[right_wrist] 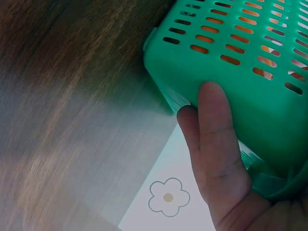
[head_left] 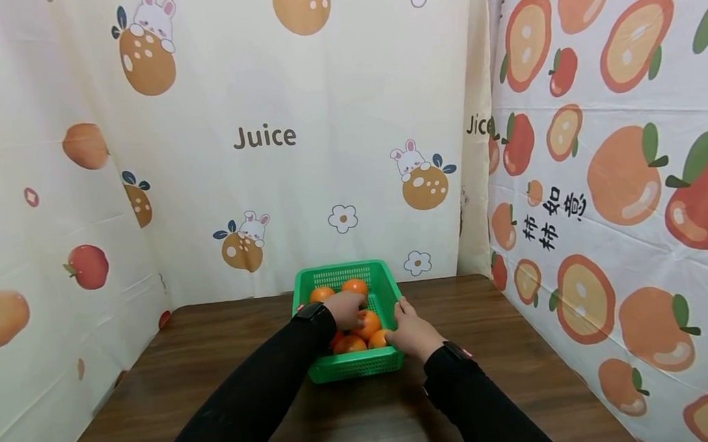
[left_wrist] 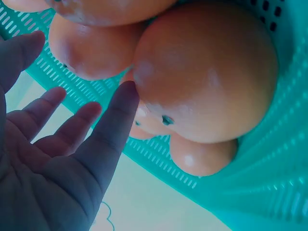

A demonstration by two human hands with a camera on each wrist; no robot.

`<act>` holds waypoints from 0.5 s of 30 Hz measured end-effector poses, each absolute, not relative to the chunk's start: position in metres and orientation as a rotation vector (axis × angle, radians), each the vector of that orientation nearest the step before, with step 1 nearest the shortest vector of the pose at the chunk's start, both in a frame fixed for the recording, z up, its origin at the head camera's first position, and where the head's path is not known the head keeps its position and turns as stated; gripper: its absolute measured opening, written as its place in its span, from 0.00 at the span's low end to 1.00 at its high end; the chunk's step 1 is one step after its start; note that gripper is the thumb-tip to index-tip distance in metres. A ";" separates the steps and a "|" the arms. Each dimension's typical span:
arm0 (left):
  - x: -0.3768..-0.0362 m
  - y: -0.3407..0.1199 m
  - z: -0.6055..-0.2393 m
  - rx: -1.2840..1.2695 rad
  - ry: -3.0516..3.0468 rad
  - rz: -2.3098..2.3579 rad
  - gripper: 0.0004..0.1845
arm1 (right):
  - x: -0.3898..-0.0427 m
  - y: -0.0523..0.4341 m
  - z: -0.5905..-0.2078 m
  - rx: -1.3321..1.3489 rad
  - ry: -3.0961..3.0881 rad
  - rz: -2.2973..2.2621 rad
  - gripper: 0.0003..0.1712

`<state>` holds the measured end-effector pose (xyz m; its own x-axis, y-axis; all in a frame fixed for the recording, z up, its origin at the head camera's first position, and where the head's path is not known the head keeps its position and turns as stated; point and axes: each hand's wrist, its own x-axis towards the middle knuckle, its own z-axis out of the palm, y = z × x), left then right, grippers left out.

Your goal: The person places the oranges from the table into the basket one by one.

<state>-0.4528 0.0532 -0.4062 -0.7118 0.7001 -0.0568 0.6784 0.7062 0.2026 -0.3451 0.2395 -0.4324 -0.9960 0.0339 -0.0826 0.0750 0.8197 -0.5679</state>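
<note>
A green plastic basket (head_left: 355, 369) with slotted walls holds several oranges (head_left: 349, 344). My left hand (head_left: 346, 310) reaches over the oranges, inside the basket. In the left wrist view its fingers are spread, and one fingertip (left_wrist: 126, 89) meets the side of a large orange (left_wrist: 207, 72) in the picture. My right hand (head_left: 416, 332) holds the basket's right side, thumb over the rim toward the inside. Its fingers (right_wrist: 216, 125) lie against the outer wall (right_wrist: 173, 72) in the right wrist view; the thumb is hidden there.
The basket stands on a dark wooden table (head_left: 233, 339), toward its far edge. Fruit-printed cloths hang behind (head_left: 339, 181) and at both sides, the right cloth (head_left: 607, 230) close to the table's right edge.
</note>
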 end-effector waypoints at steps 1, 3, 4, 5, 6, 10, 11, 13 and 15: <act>-0.453 0.051 -0.407 1.126 2.782 0.260 0.16 | -0.345 0.240 -0.433 0.086 2.928 -0.918 0.47; -0.453 0.048 -0.406 1.116 2.789 0.264 0.17 | -0.345 0.240 -0.434 0.079 2.935 -0.906 0.47; -0.452 0.046 -0.405 1.112 2.793 0.267 0.16 | -0.345 0.240 -0.433 0.077 2.947 -0.891 0.47; -0.450 0.045 -0.403 1.109 2.800 0.271 0.16 | -0.344 0.240 -0.433 0.079 2.957 -0.879 0.47; -0.449 0.044 -0.401 1.098 2.802 0.273 0.17 | -0.344 0.241 -0.432 0.076 2.967 -0.871 0.47; -0.448 0.042 -0.393 1.086 2.822 0.260 0.21 | -0.343 0.240 -0.430 0.080 2.962 -0.890 0.47; -0.449 0.042 -0.392 1.084 2.829 0.240 0.23 | -0.343 0.240 -0.430 0.077 2.961 -0.886 0.47; -0.450 0.041 -0.391 1.083 2.841 0.204 0.24 | -0.343 0.240 -0.431 0.079 2.950 -0.889 0.47; -0.447 0.039 -0.389 1.073 2.854 0.172 0.25 | -0.344 0.240 -0.433 0.080 2.955 -0.870 0.46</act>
<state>-0.4474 0.0392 -0.3886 -0.7495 0.6606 -0.0426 0.6507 0.7470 0.1361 -0.3438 0.2401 -0.4326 -0.9968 0.0330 -0.0724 0.0670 0.8395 -0.5392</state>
